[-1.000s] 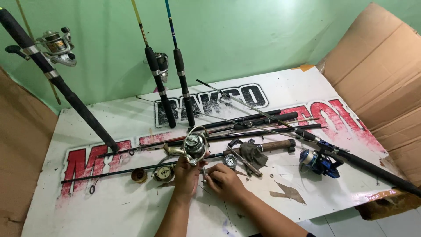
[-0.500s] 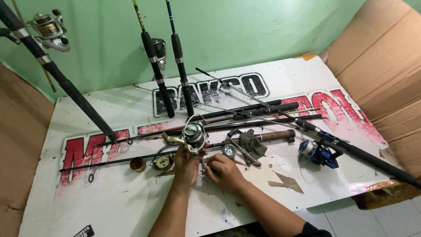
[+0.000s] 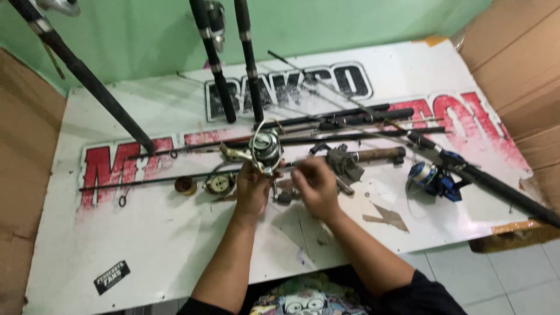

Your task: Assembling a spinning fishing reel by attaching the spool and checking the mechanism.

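Note:
My left hand (image 3: 251,189) grips a silver spinning reel (image 3: 263,150) by its foot and holds it upright over the white banner board (image 3: 146,245). Just to its right, my right hand (image 3: 315,184) has its fingers curled close to the reel's side; whether it pinches a small part I cannot tell. A small dark part (image 3: 284,198) lies on the board between the two hands. Several thin rod sections (image 3: 326,137) lie across the board behind the reel.
A blue reel (image 3: 430,178) on a dark rod lies at the right. Two round spool parts (image 3: 201,184) sit left of my left hand. A grey reel seat with a cork handle (image 3: 361,158) lies behind my right hand. Rods (image 3: 221,76) lean on the green wall; cardboard flanks both sides.
The view has tilted down and closer. My left hand has lifted the silver reel a little, and my right hand has shifted right, slightly away from the reel.

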